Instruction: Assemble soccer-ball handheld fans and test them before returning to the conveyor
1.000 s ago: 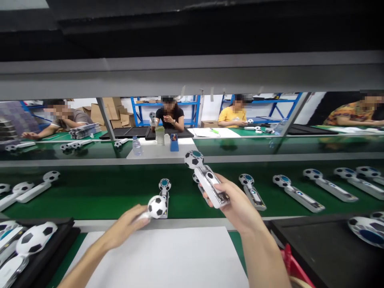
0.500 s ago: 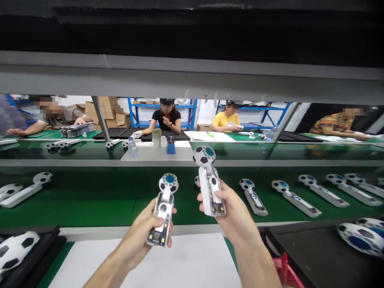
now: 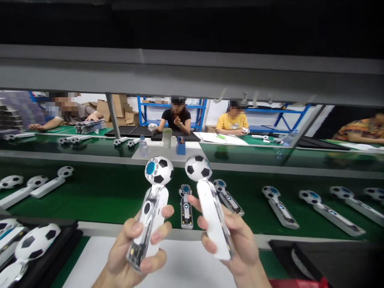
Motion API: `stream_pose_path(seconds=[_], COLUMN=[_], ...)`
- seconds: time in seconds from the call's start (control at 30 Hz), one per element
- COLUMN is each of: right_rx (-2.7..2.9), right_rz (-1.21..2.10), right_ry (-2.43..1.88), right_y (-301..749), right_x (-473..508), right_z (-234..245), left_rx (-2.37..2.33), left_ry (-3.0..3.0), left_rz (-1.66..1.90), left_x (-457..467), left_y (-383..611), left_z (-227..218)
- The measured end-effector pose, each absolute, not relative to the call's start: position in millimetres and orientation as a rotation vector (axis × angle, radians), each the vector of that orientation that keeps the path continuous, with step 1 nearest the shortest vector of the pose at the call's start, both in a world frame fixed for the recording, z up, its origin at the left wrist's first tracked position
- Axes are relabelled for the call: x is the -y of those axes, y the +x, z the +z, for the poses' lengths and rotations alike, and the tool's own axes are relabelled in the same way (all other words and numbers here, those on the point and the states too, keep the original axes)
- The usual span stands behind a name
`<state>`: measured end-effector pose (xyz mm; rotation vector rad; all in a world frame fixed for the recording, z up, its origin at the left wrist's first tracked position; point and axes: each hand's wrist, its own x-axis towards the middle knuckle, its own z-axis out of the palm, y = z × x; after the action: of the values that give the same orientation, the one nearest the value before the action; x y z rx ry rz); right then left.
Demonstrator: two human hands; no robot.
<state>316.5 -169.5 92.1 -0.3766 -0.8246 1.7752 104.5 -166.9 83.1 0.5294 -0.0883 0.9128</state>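
Observation:
My left hand point(image 3: 120, 250) is closed around a white handheld device with a soccer-ball head point(image 3: 159, 200), tilted so its blue disc and clear circuit-board side partly show. In my right hand point(image 3: 241, 236) is a second soccer-ball device point(image 3: 210, 218), with its plain white back towards me. Both are held upright side by side, apart from each other, above a white sheet point(image 3: 186, 260). Just beyond, between the two, another such device point(image 3: 186, 210) lies on the green belt point(image 3: 105, 196), circuit side up.
Several similar devices point(image 3: 280, 208) lie along the belt to the right, others point(image 3: 49, 184) to the left. Black foam trays point(image 3: 339, 260) flank the sheet, the left one bearing more devices point(image 3: 37, 242). A grey beam point(image 3: 180, 76) crosses overhead. Several co-workers sit opposite.
Both devices have turned in my hands: the right one now shows its white back, the left one its side. My hands are closer together. Belt devices appear shifted as the view moved.

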Motion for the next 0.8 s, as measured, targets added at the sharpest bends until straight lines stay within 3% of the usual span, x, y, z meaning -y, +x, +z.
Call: stream_pose_path(seconds=[0.1, 0.2, 0.33, 0.43, 0.6, 0.8], right_rx=[0.874, 1.042, 1.191, 1.234, 1.173, 1.16], right_rz=[1.831, 1.741, 1.064, 0.81, 1.136, 1.421], right_ry=[-0.342, -0.435, -0.923, -1.068, -0.974, -0.797], right_y=[312.4, 309.1, 300.5, 296.2, 300.3, 300.3], right_x=[173.1, 174.8, 172.1, 168.3, 169.2, 177.0], right_z=[93.4, 90.3, 77.8, 71.6, 76.8, 82.6], left_rx=[0.034, -0.327, -1.064, -1.147, -0.75, -0.474], left_ry=[0.609, 0.971, 1.616, 1.703, 1.15, 0.943], left_rz=[0.966, 1.101, 1.344, 1.33, 1.151, 1.006], left_x=[163.0, 157.7, 149.1, 148.2, 157.4, 163.6], left_y=[104.8, 98.5, 86.7, 89.1, 107.0, 110.6], left_z=[81.9, 77.3, 69.1, 65.6, 69.2, 73.8])
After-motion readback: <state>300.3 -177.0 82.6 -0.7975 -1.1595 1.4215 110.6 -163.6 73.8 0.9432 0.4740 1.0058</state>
